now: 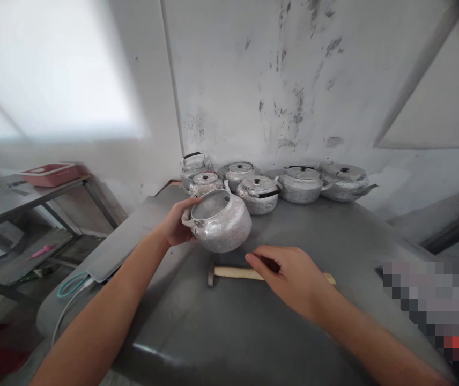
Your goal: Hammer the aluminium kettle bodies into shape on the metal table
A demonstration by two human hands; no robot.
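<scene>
My left hand (177, 222) grips the rim of a lidless aluminium kettle (223, 222), which is tilted with its opening toward me on the grey metal table (213, 321). A hammer (233, 273) with a pale wooden handle lies flat just in front of the kettle, its head at the left. My right hand (289, 279) lies over the middle of that handle, fingers curled down onto it.
Several lidded aluminium kettles (259, 193) stand in a row along the stained white wall at the table's far edge. To the left is a lower metal bench with a red tray (50, 174). A hose or cable (71, 287) hangs beside the table's left edge.
</scene>
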